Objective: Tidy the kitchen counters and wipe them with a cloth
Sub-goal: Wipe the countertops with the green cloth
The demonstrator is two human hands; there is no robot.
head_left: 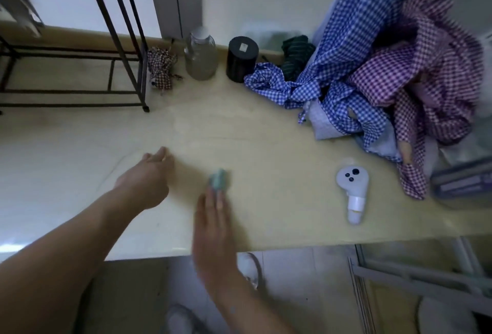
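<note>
Wiping looks to be the step in hand: the right hand (213, 216) lies flat with fingers straight, its tips pressing a small green cloth (219, 180) onto the table (253, 142), not far from the front edge. The left hand (149, 174) hovers beside it, loosely extended and holding nothing. The cloth is probably soft, light and limp, so bunching it under the palm should hold better than fingertips.

Counter (266, 147) pale yellow; cloth (219, 180) teal; gingham fabrics blue-white (346, 54), purple-white (431, 67); canister (241, 59) black; controller (352, 187) white.
</note>
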